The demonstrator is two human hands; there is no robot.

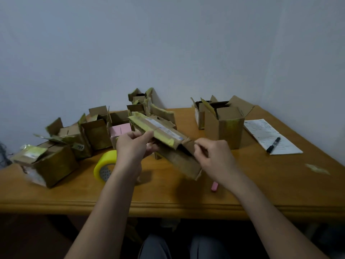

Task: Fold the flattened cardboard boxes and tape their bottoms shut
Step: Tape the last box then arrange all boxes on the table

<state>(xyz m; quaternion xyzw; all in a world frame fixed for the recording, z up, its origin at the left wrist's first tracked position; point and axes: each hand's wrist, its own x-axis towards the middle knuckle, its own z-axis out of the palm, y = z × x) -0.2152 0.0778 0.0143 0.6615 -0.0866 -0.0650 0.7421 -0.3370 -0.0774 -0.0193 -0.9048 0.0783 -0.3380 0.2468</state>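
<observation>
Folding is the step in hand, by my reading: you hold a flattened box (166, 139) above the table (242, 184), not yet squared. Your left hand (132, 146) grips its left end; your right hand (212, 154) pinches a flap at the right end. Next, open the box out and close its bottom flaps (tape roll (104, 165) sits just beside your left forearm).
</observation>
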